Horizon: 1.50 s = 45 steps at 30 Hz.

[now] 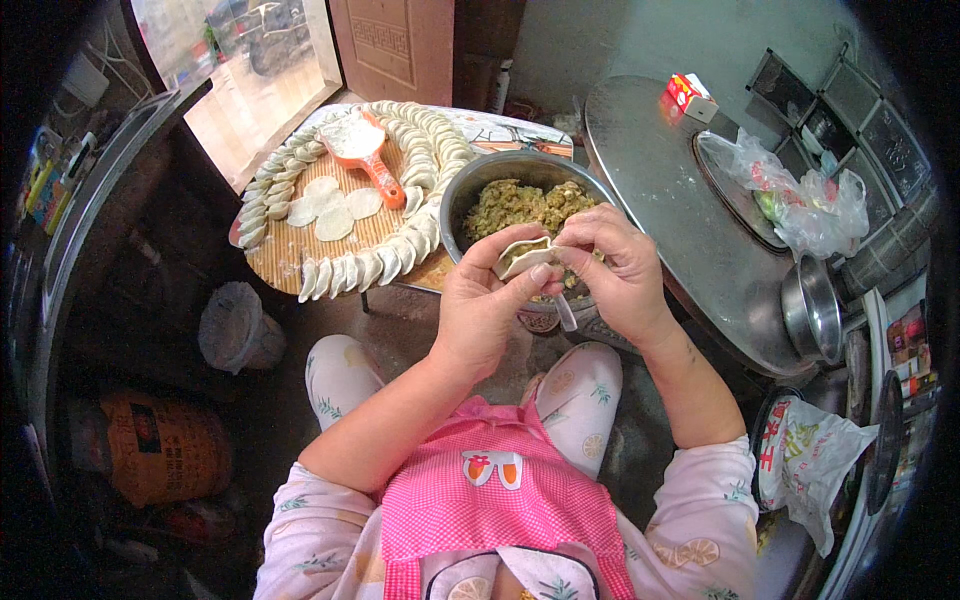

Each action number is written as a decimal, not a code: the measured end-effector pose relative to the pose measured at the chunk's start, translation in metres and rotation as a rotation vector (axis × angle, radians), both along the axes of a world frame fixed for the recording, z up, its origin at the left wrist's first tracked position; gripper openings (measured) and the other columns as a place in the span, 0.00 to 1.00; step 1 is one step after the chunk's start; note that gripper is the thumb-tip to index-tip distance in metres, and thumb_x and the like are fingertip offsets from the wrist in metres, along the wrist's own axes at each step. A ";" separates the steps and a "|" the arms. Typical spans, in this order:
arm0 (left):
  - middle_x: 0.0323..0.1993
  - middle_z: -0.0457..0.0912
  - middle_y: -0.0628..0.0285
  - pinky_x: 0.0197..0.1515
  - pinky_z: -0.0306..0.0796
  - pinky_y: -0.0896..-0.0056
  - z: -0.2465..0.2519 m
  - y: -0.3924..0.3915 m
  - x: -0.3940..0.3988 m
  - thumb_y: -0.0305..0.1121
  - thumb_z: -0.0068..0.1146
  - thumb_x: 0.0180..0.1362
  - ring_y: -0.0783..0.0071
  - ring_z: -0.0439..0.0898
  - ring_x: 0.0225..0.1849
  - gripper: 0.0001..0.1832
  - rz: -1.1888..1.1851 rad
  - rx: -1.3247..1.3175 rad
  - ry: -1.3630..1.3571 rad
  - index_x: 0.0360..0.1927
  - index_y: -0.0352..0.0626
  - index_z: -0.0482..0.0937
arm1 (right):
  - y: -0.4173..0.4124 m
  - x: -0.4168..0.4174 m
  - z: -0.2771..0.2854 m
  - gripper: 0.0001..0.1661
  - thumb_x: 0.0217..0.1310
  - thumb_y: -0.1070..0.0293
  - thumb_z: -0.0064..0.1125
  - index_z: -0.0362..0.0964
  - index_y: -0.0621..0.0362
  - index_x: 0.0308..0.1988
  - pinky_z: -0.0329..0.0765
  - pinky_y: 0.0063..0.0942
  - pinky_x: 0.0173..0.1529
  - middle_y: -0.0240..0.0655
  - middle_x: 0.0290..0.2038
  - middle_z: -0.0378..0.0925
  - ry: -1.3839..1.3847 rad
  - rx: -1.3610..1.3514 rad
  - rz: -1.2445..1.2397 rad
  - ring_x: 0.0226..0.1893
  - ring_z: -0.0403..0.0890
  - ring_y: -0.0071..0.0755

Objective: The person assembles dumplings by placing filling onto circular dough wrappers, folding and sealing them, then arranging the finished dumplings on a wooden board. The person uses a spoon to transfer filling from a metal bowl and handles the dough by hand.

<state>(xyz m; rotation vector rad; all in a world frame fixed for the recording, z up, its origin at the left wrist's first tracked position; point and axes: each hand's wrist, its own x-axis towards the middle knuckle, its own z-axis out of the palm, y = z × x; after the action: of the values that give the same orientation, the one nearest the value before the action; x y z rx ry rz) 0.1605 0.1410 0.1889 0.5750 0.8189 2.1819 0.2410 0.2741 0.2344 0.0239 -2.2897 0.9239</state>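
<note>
Above a steel bowl of green-brown filling, my left hand holds a partly folded dumpling, its filling showing through the gap. My right hand pinches the dumpling's right end. A clear plastic handle sticks out below my fingers; what it belongs to is hidden. Left of the bowl, rows of folded dumplings line a round slatted mat. Several flat dough wrappers overlap at its middle, beside an orange scoop of white flour.
At the right stands a dark oval table with a red-and-white box, plastic bags and an empty steel basin. A lined bin is on the floor at left, with an orange sack nearer.
</note>
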 end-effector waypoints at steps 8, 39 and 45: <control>0.48 0.74 0.58 0.48 0.75 0.71 -0.005 0.001 -0.003 0.17 0.53 0.54 0.71 0.76 0.47 0.23 0.081 -0.013 0.199 0.55 0.35 0.67 | -0.002 0.001 0.000 0.10 0.47 0.77 0.62 0.77 0.61 0.35 0.73 0.29 0.42 0.37 0.31 0.76 -0.051 -0.113 0.029 0.36 0.77 0.36; 0.51 0.72 0.56 0.42 0.77 0.76 -0.001 -0.003 -0.003 0.17 0.52 0.55 0.73 0.78 0.42 0.29 -0.092 -0.058 0.228 0.62 0.38 0.60 | -0.001 0.006 0.003 0.11 0.43 0.78 0.61 0.76 0.60 0.33 0.72 0.33 0.42 0.38 0.32 0.75 0.013 0.253 0.033 0.37 0.75 0.40; 0.49 0.74 0.56 0.43 0.78 0.73 -0.006 -0.002 -0.006 0.17 0.54 0.54 0.72 0.79 0.41 0.30 -0.071 -0.104 0.304 0.62 0.39 0.60 | -0.006 0.004 0.010 0.09 0.45 0.76 0.61 0.76 0.60 0.33 0.72 0.33 0.41 0.38 0.32 0.75 -0.030 0.295 0.066 0.36 0.75 0.41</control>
<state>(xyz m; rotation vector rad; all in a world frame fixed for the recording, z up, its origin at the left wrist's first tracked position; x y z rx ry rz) 0.1543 0.1387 0.1833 0.8825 1.0471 2.0016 0.2448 0.2677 0.2447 0.2154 -2.4472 0.6144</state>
